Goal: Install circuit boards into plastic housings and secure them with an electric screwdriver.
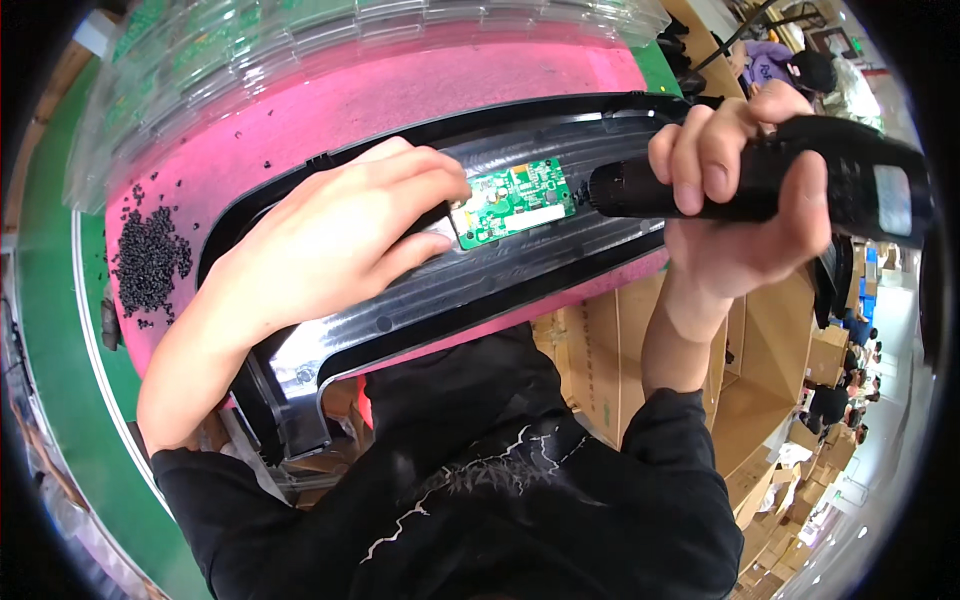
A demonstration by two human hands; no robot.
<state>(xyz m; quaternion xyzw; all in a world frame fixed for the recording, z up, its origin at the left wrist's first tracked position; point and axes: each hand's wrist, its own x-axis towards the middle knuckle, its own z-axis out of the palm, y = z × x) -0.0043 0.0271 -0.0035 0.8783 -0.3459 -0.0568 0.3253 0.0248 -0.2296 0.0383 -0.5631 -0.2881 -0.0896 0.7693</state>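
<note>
A green circuit board (508,205) lies in a long, curved black plastic housing (330,345). My left hand (340,230) reaches over the housing, its thumb and fingers closed on the board's left end by a pale connector part. In my right hand (740,190) is a black electric screwdriver (640,190), held sideways with fingers wrapped over its body. The nose of the screwdriver is at the board's right edge; whether it touches a screw there cannot be made out.
Small black screws (150,260) lie heaped on the pink mat (290,125) at the left. Clear plastic trays (330,45) are stacked at the far side. Cardboard boxes (610,350) stand below the table on the right. A person in purple (768,62) is at the far right.
</note>
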